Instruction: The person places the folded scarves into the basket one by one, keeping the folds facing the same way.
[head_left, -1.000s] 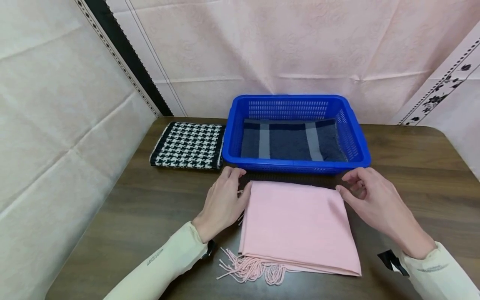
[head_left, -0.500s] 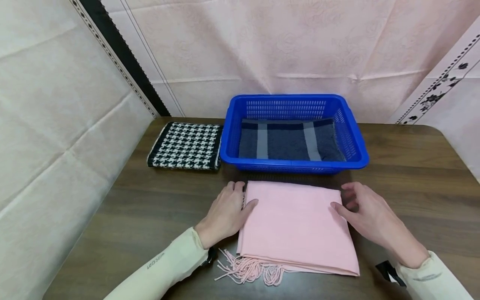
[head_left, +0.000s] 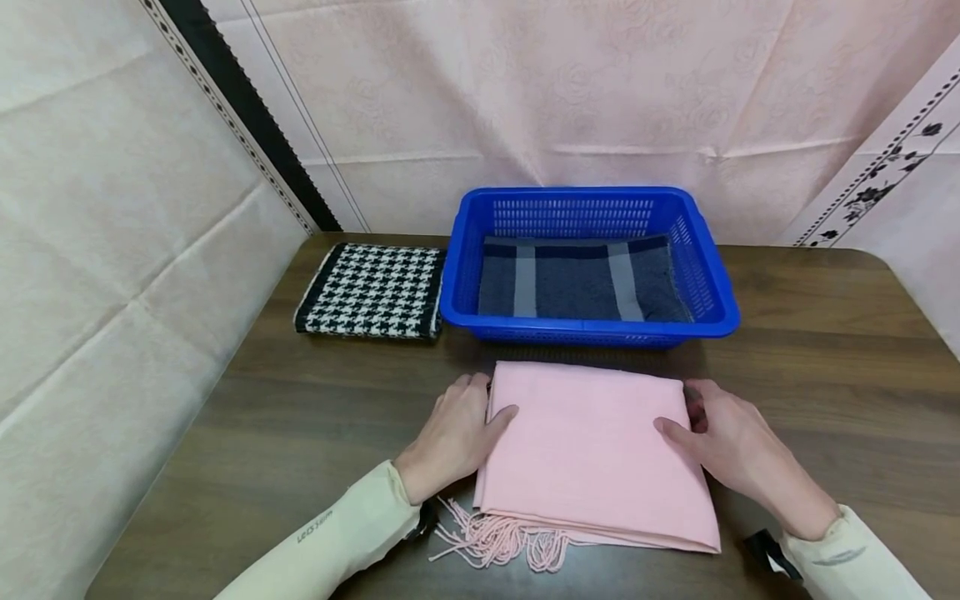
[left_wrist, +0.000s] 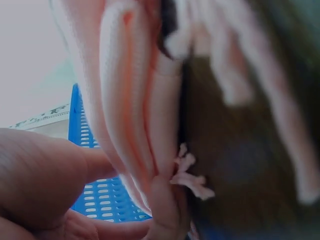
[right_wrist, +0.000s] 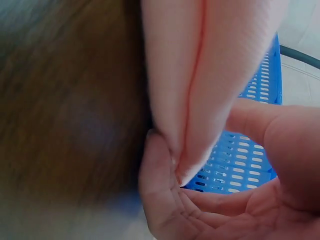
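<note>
A folded pink scarf lies on the wooden table, its tasselled fringe spilling out at the near left corner. My left hand grips its left side, thumb on the top layer and fingers at the edge. On the opposite side my right hand holds the right edge the same way. In the left wrist view the stacked folds sit between thumb and fingers. Thick layers of the scarf also show in the right wrist view, where a fingertip reaches in at the table side.
Behind the scarf stands a blue plastic basket with a folded dark grey striped scarf inside. A black-and-white houndstooth folded cloth lies left of the basket. Pale patterned cloth hangs behind the table.
Both hands have moved nearer along the pink scarf's sides. Thumbs have come onto its top, and the right hand has closed in on the right edge. The scarf stays in place.
</note>
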